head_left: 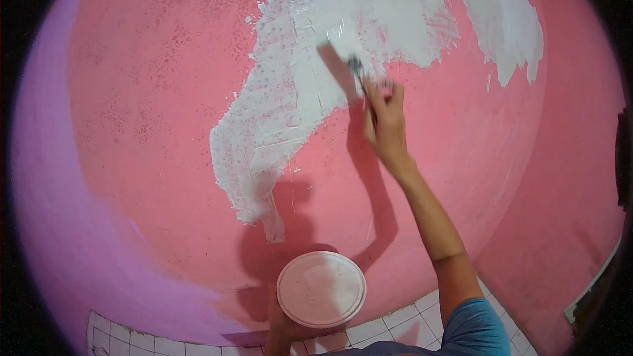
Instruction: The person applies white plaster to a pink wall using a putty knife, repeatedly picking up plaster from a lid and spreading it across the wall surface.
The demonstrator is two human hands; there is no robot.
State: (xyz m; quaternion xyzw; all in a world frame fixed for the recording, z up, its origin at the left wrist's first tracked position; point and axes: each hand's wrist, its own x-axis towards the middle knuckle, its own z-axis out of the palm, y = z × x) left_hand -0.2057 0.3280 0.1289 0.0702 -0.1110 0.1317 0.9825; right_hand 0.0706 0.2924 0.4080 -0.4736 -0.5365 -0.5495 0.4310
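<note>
My right hand (386, 122) is raised to the pink wall (455, 138), fingers closed round the handle of a putty knife (356, 69). Its working end is blurred against a large patch of white filler (297, 86). The knife's shadow falls on the filler just to its left. Low in front of me, my left hand (282, 326) grips a round white tub (321, 320) from its left side; most of the fingers are hidden behind it. The tub's round top is pale, and whether that is a lid or filler I cannot tell.
A smaller white filler patch (504, 23) is at the upper right. Purple paint (49, 178) covers the wall's left side. White tiles (138, 341) run along the bottom. At the far right is a dark object with a pale edge (593, 283).
</note>
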